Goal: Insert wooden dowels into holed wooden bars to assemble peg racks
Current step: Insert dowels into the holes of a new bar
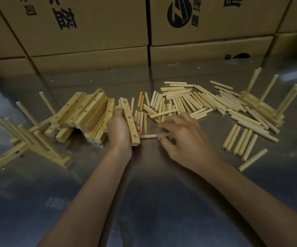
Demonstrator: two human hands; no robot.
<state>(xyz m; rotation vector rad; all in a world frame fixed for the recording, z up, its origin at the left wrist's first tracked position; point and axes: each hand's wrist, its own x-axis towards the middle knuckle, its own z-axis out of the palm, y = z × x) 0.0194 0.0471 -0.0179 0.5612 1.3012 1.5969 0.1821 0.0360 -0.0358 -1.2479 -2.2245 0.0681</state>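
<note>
Right now the left hand (121, 129) grips 1 bar (129, 122), fingers curled round it, holding it on edge near the middle of the table (153, 202) with its holes facing right. At least 2 holes show on that face, 1 near the middle and 1 at the near end. The right hand (183, 139) pinches a dowel (149, 136) at its right end; the dowel lies level, its free tip pointing at the lowest hole and just beside it, not yet in.

Risks, as I judge them: the tip could meet the wood beside the hole and skid, because the hand holds the dowel at its far end and has little control of the tip. A dowel entering at a slant could jam partway. The bar could twist in the left hand when the push comes, since only that hand braces it.

Outward from the grip, loose bars (83, 114) are heaped just left of the left hand. A scatter of spare dowels (197, 102) spreads behind and right of the right hand. Finished racks (28, 145) stand near the left edge, and more racks (269, 100) toward the right edge. Cardboard boxes (90, 32) line the far edge.
</note>
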